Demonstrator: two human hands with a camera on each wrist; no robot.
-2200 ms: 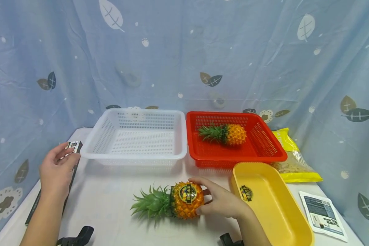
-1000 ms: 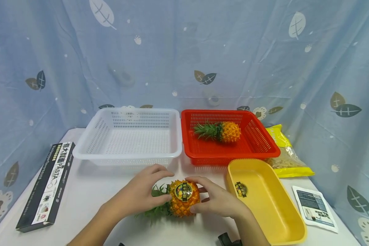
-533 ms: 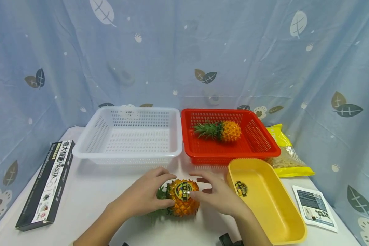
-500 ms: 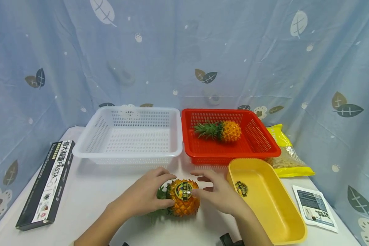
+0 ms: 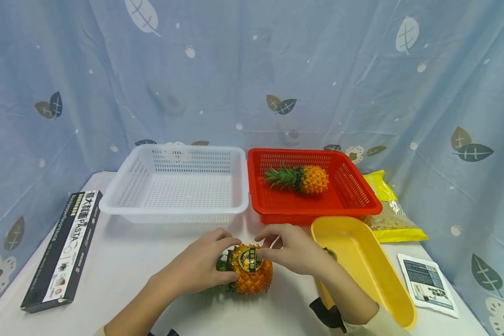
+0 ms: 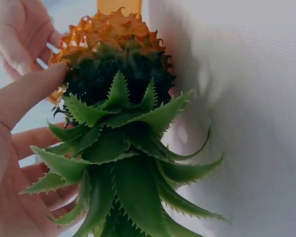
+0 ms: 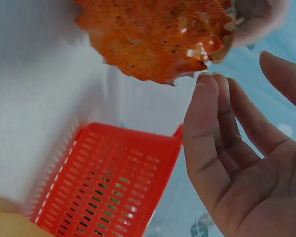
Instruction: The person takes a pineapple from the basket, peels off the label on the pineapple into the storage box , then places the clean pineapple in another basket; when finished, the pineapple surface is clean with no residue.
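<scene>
A pineapple (image 5: 254, 282) with an orange body lies at the front middle of the table, a round black and yellow label (image 5: 248, 260) on its upper side. My left hand (image 5: 203, 261) holds it where the crown meets the body; in the left wrist view the thumb presses its side and the fingers pass behind the green leaves (image 6: 133, 182). My right hand (image 5: 294, 249) hovers at the label's right edge. In the right wrist view, that hand's fingertips (image 7: 204, 86) are right by the fruit's edge, thumb well apart. Most of the crown is hidden in the head view.
A white basket (image 5: 174, 212) stands at the back beside a red basket (image 5: 315, 218) bearing a second pineapple (image 5: 312, 179). At right are a yellow tub (image 5: 371, 266), a yellow bag (image 5: 396, 219) and a white pouch (image 5: 428, 284). A black pasta box (image 5: 63, 252) lies left.
My left hand has come from the pasta box to the pineapple and taken hold of it. My right hand has let go of the fruit's end and risen to the label.
</scene>
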